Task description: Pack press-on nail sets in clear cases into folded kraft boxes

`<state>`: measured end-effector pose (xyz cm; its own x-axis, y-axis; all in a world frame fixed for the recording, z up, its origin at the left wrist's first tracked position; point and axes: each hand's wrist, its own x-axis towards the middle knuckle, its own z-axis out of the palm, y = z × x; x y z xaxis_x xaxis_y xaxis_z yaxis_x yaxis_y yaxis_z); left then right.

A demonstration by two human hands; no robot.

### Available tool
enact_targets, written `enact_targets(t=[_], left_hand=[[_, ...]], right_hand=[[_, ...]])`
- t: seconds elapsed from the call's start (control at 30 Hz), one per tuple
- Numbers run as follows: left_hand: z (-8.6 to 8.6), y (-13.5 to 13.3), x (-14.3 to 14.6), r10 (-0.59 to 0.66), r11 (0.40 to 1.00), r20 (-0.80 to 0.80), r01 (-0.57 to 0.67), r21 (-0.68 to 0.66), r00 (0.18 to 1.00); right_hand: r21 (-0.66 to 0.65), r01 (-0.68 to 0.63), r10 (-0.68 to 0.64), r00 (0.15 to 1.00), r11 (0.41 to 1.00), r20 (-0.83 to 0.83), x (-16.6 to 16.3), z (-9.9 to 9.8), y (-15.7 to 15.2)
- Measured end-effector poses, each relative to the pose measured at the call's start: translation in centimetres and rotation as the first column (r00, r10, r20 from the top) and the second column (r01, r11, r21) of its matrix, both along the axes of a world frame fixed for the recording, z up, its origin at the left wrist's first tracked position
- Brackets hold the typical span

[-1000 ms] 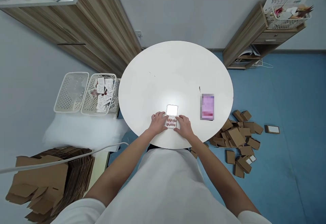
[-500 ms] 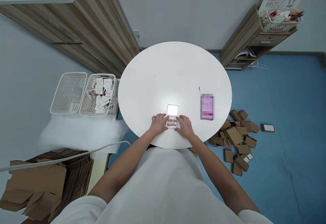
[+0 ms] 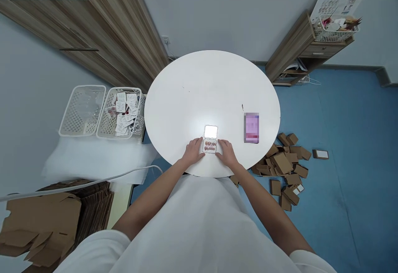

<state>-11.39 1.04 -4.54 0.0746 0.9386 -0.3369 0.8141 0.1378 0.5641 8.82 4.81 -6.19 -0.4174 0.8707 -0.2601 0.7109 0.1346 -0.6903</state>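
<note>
A small clear case (image 3: 209,146) lies on the white oval table near its front edge, in front of my body. Its lid (image 3: 210,131) stands open at the far side and shines brightly. Two rows of small reddish oval pieces, like press-on nails, fill the tray. My left hand (image 3: 193,151) rests at the left side of the case, thumb and forefinger apart by its corners. On the right side, my right hand (image 3: 226,153) lies the same way, fingers spread along the edge. Neither hand is wrapped around the case; whether the fingertips touch it is hard to tell.
A pixelated purple rectangle (image 3: 251,128) lies on the table (image 3: 186,74) to the right. At left stand a basket of cards (image 3: 105,128) and a second white basket (image 3: 66,119). Small cardboard boxes (image 3: 282,163) are heaped on the floor; flattened cartons (image 3: 43,219) are stacked at lower left.
My fingers have shifted from over the tray's upper corners outward to its sides, so more of the reddish pieces show. The view has moved slightly; the case stays in place.
</note>
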Motion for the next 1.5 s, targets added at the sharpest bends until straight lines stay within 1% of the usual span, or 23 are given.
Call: enact_targets(t=[0.1, 0.2, 0.3, 0.4, 0.43, 0.47, 0.5, 0.63, 0.67, 0.77, 0.8, 0.87, 0.9, 0.97, 1.03, 1.1, 1.2, 1.3, 1.37, 1.4, 1.43, 1.5], left_hand=[[-0.5, -0.4, -0.1, 0.169, 0.985, 0.181, -0.163, -0.046, 0.969], [-0.8, -0.4, -0.1, 0.365, 0.929, 0.312, -0.321, -0.184, 0.877], [-0.8, -0.1, 0.2, 0.523, 0.849, 0.382, -0.425, -0.314, 0.762], [-0.8, 0.1, 0.7, 0.598, 0.801, 0.457, -0.475, -0.364, 0.658], [-0.8, 0.1, 0.9, 0.609, 0.793, 0.482, -0.483, -0.371, 0.630], [-0.8, 0.1, 1.0, 0.614, 0.789, 0.505, -0.485, -0.376, 0.607], [-0.8, 0.1, 1.2, 0.610, 0.792, 0.530, -0.476, -0.382, 0.589], [-0.4, 0.0, 1.6, 0.577, 0.814, 0.636, -0.420, -0.401, 0.513], [-0.1, 0.0, 1.6, 0.586, 0.806, 0.652, -0.428, -0.408, 0.481], [0.7, -0.2, 1.4, 0.641, 0.750, 0.674, -0.487, -0.448, 0.367], [1.0, -0.2, 1.3, 0.650, 0.739, 0.683, -0.487, -0.466, 0.333], [1.5, -0.3, 0.9, 0.649, 0.741, 0.706, -0.447, -0.501, 0.284], [1.8, -0.3, 0.7, 0.641, 0.750, 0.716, -0.419, -0.511, 0.275], [2.1, -0.3, 0.3, 0.625, 0.769, 0.727, -0.383, -0.511, 0.285], [2.5, -0.3, 0.0, 0.608, 0.785, 0.732, -0.375, -0.493, 0.309], [2.8, -0.2, 0.0, 0.588, 0.799, 0.747, -0.361, -0.480, 0.310], [3.5, -0.2, 0.2, 0.571, 0.813, 0.779, -0.310, -0.493, 0.261], [4.0, -0.1, 0.5, 0.571, 0.815, 0.791, -0.267, -0.515, 0.220], [4.2, -0.2, 0.7, 0.573, 0.814, 0.793, -0.256, -0.522, 0.205], [4.2, -0.2, 0.8, 0.574, 0.813, 0.795, -0.254, -0.524, 0.198], [4.3, -0.2, 0.9, 0.575, 0.812, 0.795, -0.252, -0.527, 0.191], [4.5, -0.3, 0.9, 0.578, 0.810, 0.796, -0.243, -0.534, 0.179]], right_hand=[[-0.104, 0.109, -0.118, 0.989, 0.989, -0.088, 0.1, 0.1, 0.0], [-0.254, 0.219, -0.263, 0.952, 0.942, -0.155, 0.0, -0.1, 0.2], [-0.387, 0.320, -0.415, 0.889, 0.865, -0.193, -0.5, -0.3, 0.7], [-0.544, 0.350, -0.546, 0.799, 0.762, -0.250, -1.3, -0.4, 1.1], [-0.578, 0.350, -0.573, 0.777, 0.737, -0.261, -1.6, -0.5, 1.2], [-0.594, 0.349, -0.586, 0.765, 0.725, -0.266, -1.9, -0.4, 1.2], [-0.595, 0.348, -0.587, 0.764, 0.725, -0.269, -2.1, -0.4, 1.3], [-0.548, 0.334, -0.558, 0.769, 0.767, -0.312, -2.5, 0.4, 1.3], [-0.544, 0.330, -0.560, 0.757, 0.772, -0.336, -2.4, 0.7, 1.2], [-0.559, 0.308, -0.579, 0.706, 0.770, -0.408, -2.0, 1.8, 1.0], [-0.570, 0.298, -0.585, 0.691, 0.766, -0.425, -1.9, 2.2, 0.9], [-0.586, 0.278, -0.590, 0.673, 0.761, -0.447, -1.6, 3.1, 0.7], [-0.590, 0.269, -0.589, 0.669, 0.761, -0.454, -1.5, 3.5, 0.6], [-0.592, 0.253, -0.582, 0.665, 0.765, -0.468, -1.3, 4.3, 0.3], [-0.591, 0.232, -0.573, 0.655, 0.773, -0.492, -1.1, 4.9, 0.0], [-0.598, 0.204, -0.569, 0.637, 0.775, -0.521, -0.8, 5.5, -0.1], [-0.628, 0.180, -0.581, 0.626, 0.757, -0.521, -0.1, 6.1, 0.3], [-0.684, 0.168, -0.608, 0.636, 0.710, -0.475, 0.5, 6.6, 1.4], [-0.724, 0.126, -0.613, 0.640, 0.678, -0.463, 0.6, 7.1, 2.4], [-0.734, 0.102, -0.607, 0.644, 0.671, -0.466, 0.5, 7.4, 2.8], [-0.734, 0.085, -0.595, 0.650, 0.674, -0.472, 0.4, 7.7, 3.2], [-0.706, 0.070, -0.559, 0.668, 0.704, -0.491, 0.1, 8.1, 3.7]])
